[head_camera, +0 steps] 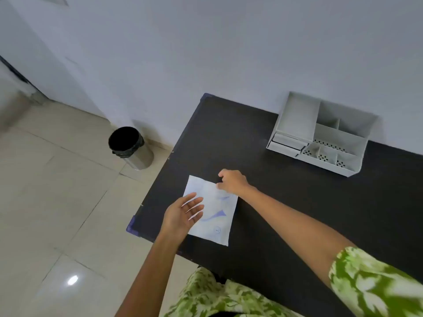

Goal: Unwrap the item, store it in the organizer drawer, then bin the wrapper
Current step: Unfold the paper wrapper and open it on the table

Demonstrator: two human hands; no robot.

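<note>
Left hand point(183, 213) flat and open, pinning the white wrapper point(211, 210) to the desk point(274, 213) so right hand point(232, 181) can pinch its top edge.

The flat square white wrapper point(211, 210) carries blue swirl marks (pale lilac at its edges). The matte tabletop point(263, 225) is black, the compartmented plastic organizer point(320, 136) light grey, the short sleeve point(375, 284) green-and-white floral.
</note>
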